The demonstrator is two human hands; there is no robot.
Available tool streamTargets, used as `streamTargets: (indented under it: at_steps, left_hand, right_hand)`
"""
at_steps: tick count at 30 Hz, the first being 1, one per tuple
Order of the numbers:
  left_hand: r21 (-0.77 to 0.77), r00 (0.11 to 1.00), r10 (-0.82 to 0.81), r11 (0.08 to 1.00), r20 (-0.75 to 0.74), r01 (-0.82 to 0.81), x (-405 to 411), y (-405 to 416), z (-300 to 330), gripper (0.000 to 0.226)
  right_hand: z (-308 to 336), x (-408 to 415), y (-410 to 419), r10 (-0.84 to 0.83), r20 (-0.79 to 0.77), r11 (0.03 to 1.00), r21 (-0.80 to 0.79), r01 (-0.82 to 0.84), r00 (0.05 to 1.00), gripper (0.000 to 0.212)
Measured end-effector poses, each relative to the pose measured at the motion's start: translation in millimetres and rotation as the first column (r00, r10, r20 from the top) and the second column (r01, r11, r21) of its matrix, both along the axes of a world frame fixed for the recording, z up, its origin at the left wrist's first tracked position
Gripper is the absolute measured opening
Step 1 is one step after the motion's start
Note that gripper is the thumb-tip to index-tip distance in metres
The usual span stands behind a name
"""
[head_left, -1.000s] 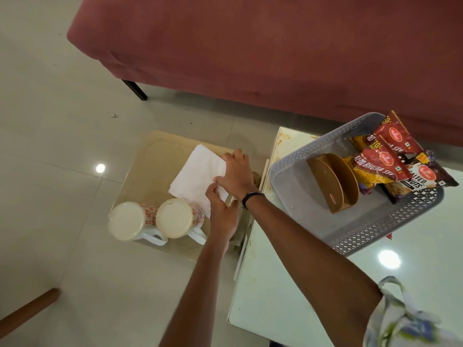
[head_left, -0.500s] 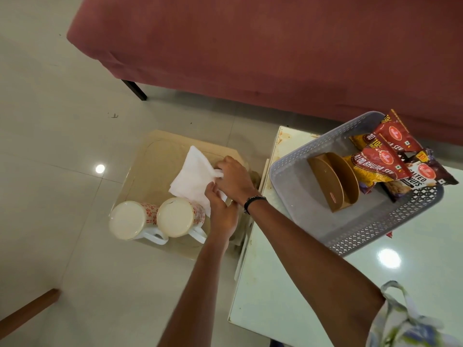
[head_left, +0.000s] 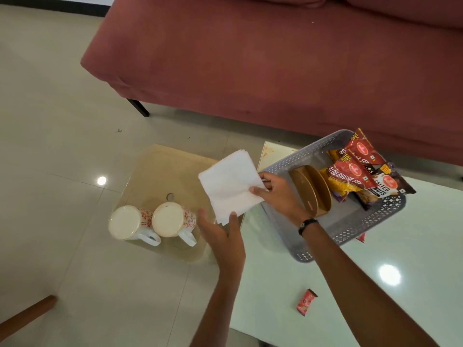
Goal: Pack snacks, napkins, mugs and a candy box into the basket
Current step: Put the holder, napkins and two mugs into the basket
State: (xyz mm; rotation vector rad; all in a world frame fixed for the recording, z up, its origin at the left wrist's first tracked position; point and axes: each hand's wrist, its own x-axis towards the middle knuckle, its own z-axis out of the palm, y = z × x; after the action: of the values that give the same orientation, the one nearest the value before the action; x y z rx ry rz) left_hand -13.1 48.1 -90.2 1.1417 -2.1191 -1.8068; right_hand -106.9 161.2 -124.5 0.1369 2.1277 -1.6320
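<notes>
Napkin step: right hand [head_left: 280,196] fingers pinch the napkins [head_left: 230,186] beside the basket [head_left: 295,249]; left hand [head_left: 223,234] fingers apart; next, lowering them inside

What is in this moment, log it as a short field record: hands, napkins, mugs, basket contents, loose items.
right hand: pinches the napkins at their right edge
left hand: open beneath the stack's lower corner
napkins: white stack, lifted, not yet in the basket
mugs: two, side by side on the low glass table, patterned in red, handles toward the camera
basket: grey, perforated, on the white table
basket contents: brown candy box, snack packets
loose items: red wrapper on the white table
</notes>
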Motion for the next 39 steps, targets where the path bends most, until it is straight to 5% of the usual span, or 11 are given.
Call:
streamTargets:
  at_steps: [5,9,14,17,19,23,27,29,31,34,39]
  left_hand:
    - [0.321,0.988,0.017,0.945,0.151,-0.065,-28.7,-14.6,8.7,0.086]
    - [0.681,0.961,-0.244,0.684,-0.126,0.263,-35.0,-13.5,14.1,0.071]
    - [0.709,0.934,-0.323,0.624,-0.150,0.329,-33.7,29.0,28.1,0.047]
    - [0.708,0.937,-0.340,0.642,-0.082,0.295,-30.5,48.6,28.7,0.052]
    - [0.707,0.917,-0.393,0.631,-0.063,0.319,-29.4,57.8,30.6,0.054]
    - [0.579,0.913,-0.403,0.761,0.066,0.294,-28.0,76.1,21.0,0.051]
    - [0.293,0.915,-0.346,0.914,0.206,0.280,-15.5,106.2,6.6,0.042]
    - [0.033,0.829,-0.445,0.886,0.339,0.462,-3.9,126.7,6.5,0.043]
    - [-0.173,0.743,-0.525,0.757,0.415,0.631,5.9,145.6,6.7,0.043]
    - [-0.248,0.785,-0.549,0.749,0.286,0.614,-0.5,166.8,6.2,0.043]
    - [-0.257,0.866,-0.474,0.827,0.157,0.499,-50.3,177.9,-4.5,0.048]
  right_hand:
    - [32.1,0.1,42.2,0.032,0.118,0.980,-0.198,-0.008,0.993,0.032]
    - [62.0,8.8,82.1,0.153,0.195,0.953,-0.288,-0.093,0.969,0.035]
    - [89.0,18.3,105.2,0.127,0.187,0.966,-0.248,-0.079,0.974,0.027]
    - [83.4,23.8,111.3,0.041,0.145,0.994,-0.103,-0.026,0.989,0.046]
    - [80.9,28.4,121.0,-0.068,0.152,0.992,-0.094,0.083,0.986,0.036]
    - [79.6,43.2,141.5,-0.009,0.215,0.994,-0.108,0.033,0.977,0.039]
    - [60.4,66.5,153.8,0.015,0.274,0.977,0.201,-0.072,0.962,0.046]
    - [51.5,79.4,149.5,-0.028,0.118,0.904,0.426,-0.025,0.993,0.038]
    - [49.8,89.1,140.9,-0.004,-0.086,0.765,0.642,0.059,0.996,0.036]
    - [47.4,85.8,140.9,0.045,-0.289,0.650,0.735,0.191,0.956,0.031]
    - [30.8,44.7,149.1,0.053,-0.391,0.678,0.689,0.254,0.919,0.024]
